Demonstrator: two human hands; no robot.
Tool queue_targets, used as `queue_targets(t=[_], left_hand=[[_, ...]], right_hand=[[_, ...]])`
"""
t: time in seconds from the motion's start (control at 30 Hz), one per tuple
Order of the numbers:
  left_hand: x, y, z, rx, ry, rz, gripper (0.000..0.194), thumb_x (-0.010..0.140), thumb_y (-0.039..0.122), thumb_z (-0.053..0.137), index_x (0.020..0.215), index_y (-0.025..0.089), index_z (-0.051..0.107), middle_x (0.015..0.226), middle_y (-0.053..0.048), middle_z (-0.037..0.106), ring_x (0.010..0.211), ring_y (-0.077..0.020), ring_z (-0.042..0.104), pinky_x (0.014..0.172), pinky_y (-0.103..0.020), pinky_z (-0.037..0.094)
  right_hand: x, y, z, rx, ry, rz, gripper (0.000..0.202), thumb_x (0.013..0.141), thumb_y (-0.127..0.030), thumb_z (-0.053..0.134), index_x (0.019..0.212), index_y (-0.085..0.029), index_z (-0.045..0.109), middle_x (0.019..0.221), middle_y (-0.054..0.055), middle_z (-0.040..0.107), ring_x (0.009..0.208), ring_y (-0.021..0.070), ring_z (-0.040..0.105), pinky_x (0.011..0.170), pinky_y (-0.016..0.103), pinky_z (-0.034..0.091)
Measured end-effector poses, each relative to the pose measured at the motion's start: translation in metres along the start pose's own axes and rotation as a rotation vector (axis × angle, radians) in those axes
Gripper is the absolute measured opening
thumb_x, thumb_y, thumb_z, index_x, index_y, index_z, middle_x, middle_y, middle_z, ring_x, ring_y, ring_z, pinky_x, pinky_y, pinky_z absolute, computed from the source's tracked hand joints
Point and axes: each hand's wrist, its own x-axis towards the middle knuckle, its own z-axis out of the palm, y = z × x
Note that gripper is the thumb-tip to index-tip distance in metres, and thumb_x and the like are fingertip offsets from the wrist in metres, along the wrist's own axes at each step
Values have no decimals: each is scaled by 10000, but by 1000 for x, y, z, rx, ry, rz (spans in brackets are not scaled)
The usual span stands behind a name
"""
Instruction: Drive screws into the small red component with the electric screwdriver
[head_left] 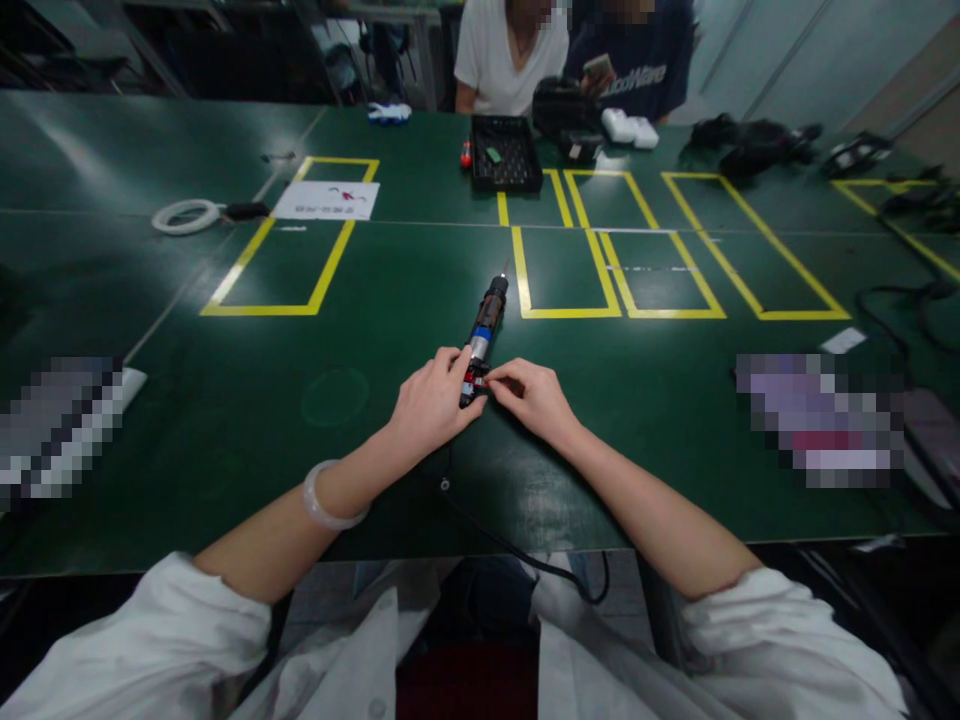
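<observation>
A dark electric screwdriver [482, 335] with a blue band lies on the green table, its thin bit pointing away from me. My left hand [435, 397] is wrapped round its rear part, thumb and fingers on either side. At the tool's rear right, my right hand [531, 398] pinches with thumb and index finger at a small red part; what exactly lies between the fingertips is too small to tell. A black cable [517, 552] runs from the rear of the tool over the table's near edge.
Yellow tape frames mark the green table [405, 270]. A black tray [505, 180] stands at the back, beside a red object [466, 154]. A paper sheet [326, 200] and a white coil [185, 217] lie left. Two people are across the table.
</observation>
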Motion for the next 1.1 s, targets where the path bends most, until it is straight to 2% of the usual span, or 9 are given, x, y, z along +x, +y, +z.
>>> queue_targets(t=[0.17,0.33,0.47,0.57,0.67,0.77,0.93,1.1], left_hand=[[6,0,1,7,1,-19,590,950,550,470,1433,212,455,1265,-150,540,1015,-312,647,780,-399,535],[11,-5,-1,0,-22,-34,627,943,550,483,1483,242,403,1261,-146,519,1042,-308,628,765,-387,544],[11,-16,-3,-7,-50,-34,666,937,542,496,1519,250,357,1269,-153,501,1060,-311,608,755,-383,549],[10,-31,-5,3,-47,-55,683,933,556,493,1530,259,345,1307,-158,478,1095,-329,591,774,-405,555],[9,-57,-9,18,-40,-104,682,936,573,467,1535,273,339,1346,-161,453,1132,-352,573,805,-441,558],[9,-91,-14,41,-41,-189,695,939,591,442,1543,266,335,1367,-180,432,1157,-376,556,849,-485,548],[13,-163,-20,55,-23,-330,753,941,620,427,1553,191,334,1395,-210,400,1206,-396,510,943,-547,499],[17,-233,-24,58,-39,-458,756,965,597,417,1550,132,301,1400,-193,357,1167,-336,472,987,-564,447]], right_hand=[[-1,-1,0,56,29,54,101,882,-207,593,903,-204,692,793,13,684,640,132,584,672,263,464],[-2,-1,-2,140,-23,81,127,888,-241,579,967,-202,669,838,10,713,636,122,601,641,247,464],[-1,2,-5,143,-64,63,147,902,-258,560,998,-206,659,894,20,728,695,131,630,653,245,472],[0,6,-6,151,-56,63,147,908,-256,553,998,-202,654,966,40,741,728,136,642,667,252,477],[1,8,-7,171,-59,77,149,914,-261,552,1006,-197,650,973,46,745,707,133,644,673,259,480],[1,7,-7,168,-70,90,141,917,-254,548,995,-200,652,954,38,744,689,128,649,669,256,478],[0,5,-6,164,-69,85,139,923,-258,546,996,-202,651,950,32,749,678,124,648,662,254,476],[0,5,-6,172,-79,94,140,925,-267,548,1009,-205,641,970,44,755,655,126,646,659,263,482]])
